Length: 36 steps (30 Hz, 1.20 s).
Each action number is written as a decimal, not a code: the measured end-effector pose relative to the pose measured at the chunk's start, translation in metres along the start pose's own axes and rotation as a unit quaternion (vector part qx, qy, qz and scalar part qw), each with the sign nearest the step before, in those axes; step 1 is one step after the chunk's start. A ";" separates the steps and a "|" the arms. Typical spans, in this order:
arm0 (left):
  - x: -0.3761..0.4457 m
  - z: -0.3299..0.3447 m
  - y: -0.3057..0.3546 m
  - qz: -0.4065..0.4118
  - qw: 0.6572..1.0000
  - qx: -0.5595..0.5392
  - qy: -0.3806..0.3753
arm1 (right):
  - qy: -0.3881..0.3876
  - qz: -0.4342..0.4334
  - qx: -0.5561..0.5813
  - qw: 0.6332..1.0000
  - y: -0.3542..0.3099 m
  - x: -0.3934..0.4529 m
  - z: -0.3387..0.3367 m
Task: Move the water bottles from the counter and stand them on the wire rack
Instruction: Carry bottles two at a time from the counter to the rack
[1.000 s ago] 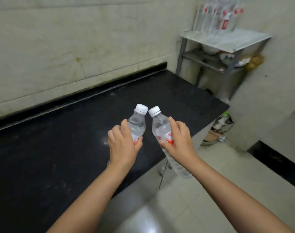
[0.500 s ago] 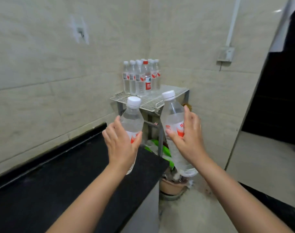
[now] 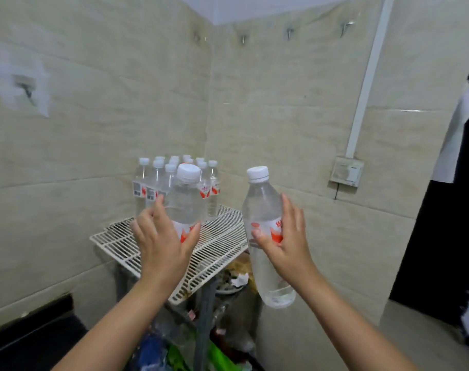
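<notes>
Gripped around the label, one capped bottle [image 3: 186, 207] in the left hand [image 3: 161, 245] and another [image 3: 265, 236] in the right hand [image 3: 284, 245] are held upright, apparently for standing on the wire rack [image 3: 220, 242] before the cluster of bottles [image 3: 158, 180].

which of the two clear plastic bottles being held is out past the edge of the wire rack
The clear plastic bottle in the right hand: it hangs beyond the white wire rack's right edge, its base over the floor. The left hand's bottle is above the rack.

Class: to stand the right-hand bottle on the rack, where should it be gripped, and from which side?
Grip the right-hand bottle around its labelled middle, coming from its right as the right hand does. The body is widest there, and the base stays free to meet the wire rack.
</notes>
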<state>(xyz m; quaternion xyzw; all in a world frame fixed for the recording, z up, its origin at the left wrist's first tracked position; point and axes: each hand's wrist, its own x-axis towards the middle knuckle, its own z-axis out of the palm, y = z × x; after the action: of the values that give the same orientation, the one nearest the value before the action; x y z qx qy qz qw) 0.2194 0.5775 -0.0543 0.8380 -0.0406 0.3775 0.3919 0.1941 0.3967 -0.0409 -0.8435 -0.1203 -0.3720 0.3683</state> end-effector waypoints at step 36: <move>0.145 0.162 -0.065 -0.223 0.971 0.014 -0.084 | -0.471 -0.029 0.274 0.838 0.243 0.298 0.180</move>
<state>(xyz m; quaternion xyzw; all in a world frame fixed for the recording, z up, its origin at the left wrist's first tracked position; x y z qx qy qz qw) 0.4437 0.5438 -0.0653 0.8599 0.1197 0.2093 0.4500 0.6141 0.3332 -0.0380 -0.7777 -0.4010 0.1076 0.4720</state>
